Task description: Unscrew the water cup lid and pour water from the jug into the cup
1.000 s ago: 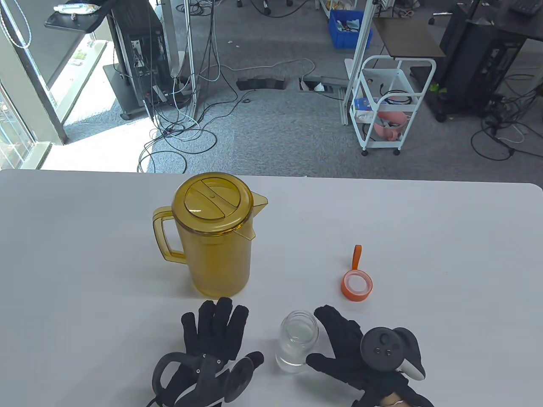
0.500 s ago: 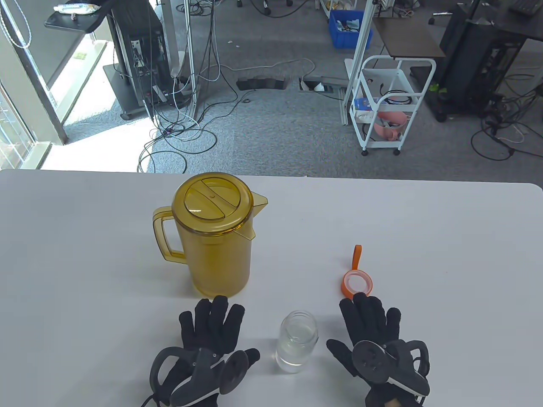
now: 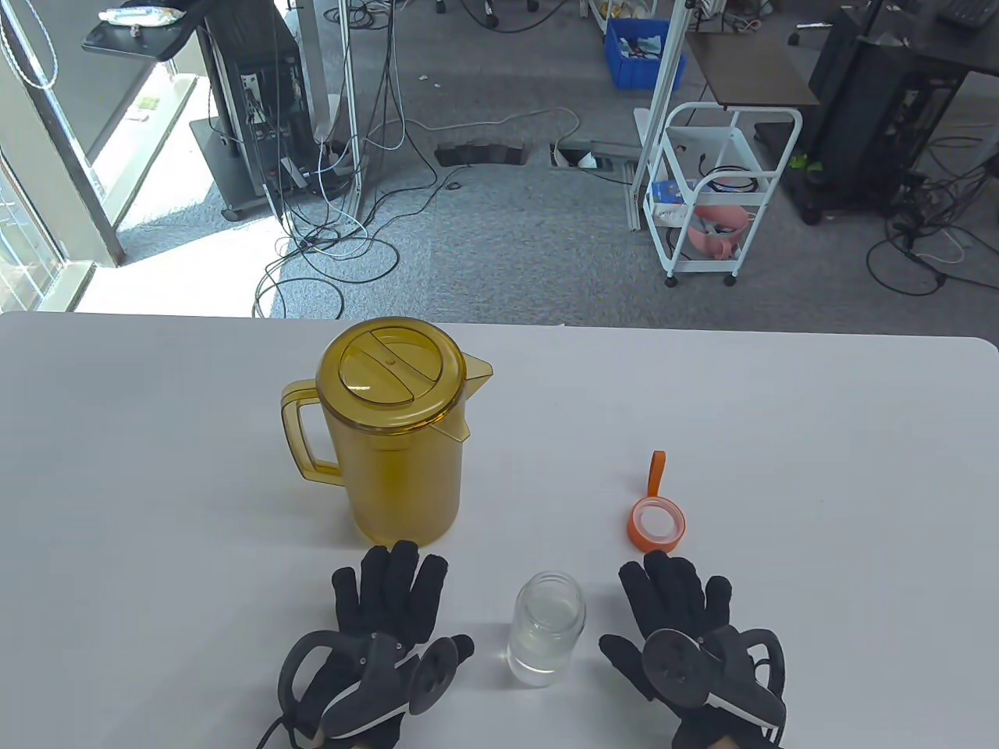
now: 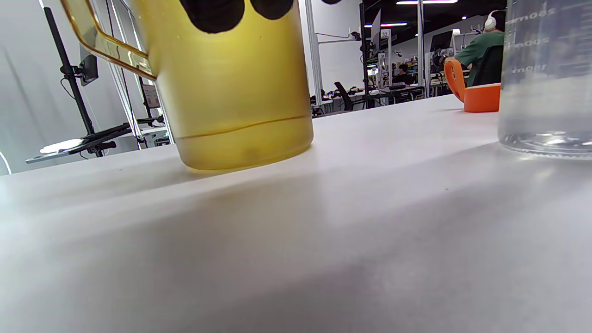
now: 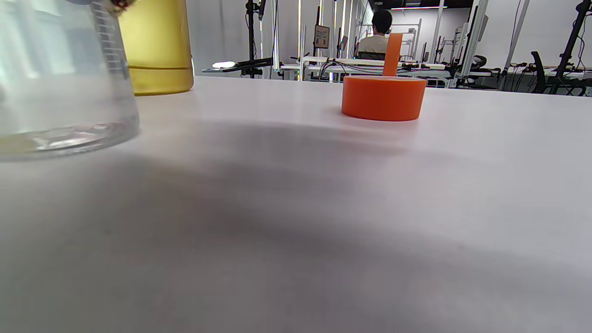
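One jug (image 3: 394, 437) stands upright toward the back left of the white table (image 3: 819, 484). It is amber and see-through, its flat lid is on, its handle points to the left and its spout to the right. In the left wrist view a liquid line shows low in the jug (image 4: 236, 92), just above its base.

One clear cup (image 3: 546, 628) stands upright near the front edge, between the two hands and touching neither. Its mouth is open, with no lid on it. It holds clear water; how high the water stands is hard to read through the glass. Printed measuring marks run up its wall in the left wrist view (image 4: 545, 74).

One orange lid (image 3: 657, 527) lies on the table to the right of the cup and a little farther back, apart from it. Its hollow side faces up and its orange strap sticks up from its far side, as the right wrist view shows (image 5: 384, 97).

The left hand (image 3: 386, 624) lies flat on the table just in front of the jug, its fingers straight and slightly spread, holding nothing. The right hand (image 3: 687, 624) lies flat too, fingers straight and spread, with its fingertips just short of the lid, holding nothing.
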### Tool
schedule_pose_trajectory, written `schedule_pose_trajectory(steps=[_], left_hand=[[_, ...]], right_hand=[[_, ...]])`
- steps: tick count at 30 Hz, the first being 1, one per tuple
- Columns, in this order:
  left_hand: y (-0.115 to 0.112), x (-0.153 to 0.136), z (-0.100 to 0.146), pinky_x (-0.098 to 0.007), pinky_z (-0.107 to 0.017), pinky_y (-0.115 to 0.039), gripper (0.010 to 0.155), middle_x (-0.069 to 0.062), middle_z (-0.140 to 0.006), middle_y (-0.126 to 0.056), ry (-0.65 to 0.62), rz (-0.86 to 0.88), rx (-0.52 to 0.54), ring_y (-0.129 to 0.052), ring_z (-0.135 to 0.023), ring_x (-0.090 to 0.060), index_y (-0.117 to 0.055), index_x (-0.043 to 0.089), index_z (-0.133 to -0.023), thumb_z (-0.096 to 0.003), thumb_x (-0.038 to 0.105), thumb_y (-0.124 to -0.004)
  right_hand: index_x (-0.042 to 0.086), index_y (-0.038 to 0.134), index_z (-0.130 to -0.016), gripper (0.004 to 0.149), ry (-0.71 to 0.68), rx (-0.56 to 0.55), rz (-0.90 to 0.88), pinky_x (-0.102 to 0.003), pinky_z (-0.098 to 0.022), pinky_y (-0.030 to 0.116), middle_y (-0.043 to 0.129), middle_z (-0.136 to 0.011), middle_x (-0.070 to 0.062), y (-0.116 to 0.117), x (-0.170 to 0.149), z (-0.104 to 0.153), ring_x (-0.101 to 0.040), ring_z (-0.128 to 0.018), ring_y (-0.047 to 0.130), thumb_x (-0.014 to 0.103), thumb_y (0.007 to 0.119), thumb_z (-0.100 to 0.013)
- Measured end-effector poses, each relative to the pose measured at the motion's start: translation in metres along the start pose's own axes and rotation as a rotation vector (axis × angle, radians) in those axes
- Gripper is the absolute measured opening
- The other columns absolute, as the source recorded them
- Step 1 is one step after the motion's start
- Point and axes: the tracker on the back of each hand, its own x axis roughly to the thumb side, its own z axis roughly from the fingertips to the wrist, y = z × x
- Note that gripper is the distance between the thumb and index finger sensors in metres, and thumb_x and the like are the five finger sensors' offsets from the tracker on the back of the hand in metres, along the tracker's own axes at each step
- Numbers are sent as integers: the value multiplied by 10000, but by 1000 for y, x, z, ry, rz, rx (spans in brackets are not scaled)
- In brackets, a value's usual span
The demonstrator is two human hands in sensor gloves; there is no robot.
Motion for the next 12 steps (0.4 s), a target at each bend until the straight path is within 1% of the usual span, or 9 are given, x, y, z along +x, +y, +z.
schedule_pose_trajectory(steps=[12], left_hand=[[0, 1, 1, -706, -785, -390, 924, -203, -1283, -212, -15, 0, 12, -431, -1188, -533, -119, 187, -1229, -557, 781, -340]], right_hand=[[113, 309, -1180, 825, 8, 22, 0, -744, -668, 244, 272, -1204, -273, 1, 1, 0, -549, -1097, 363, 588, 597, -571]])
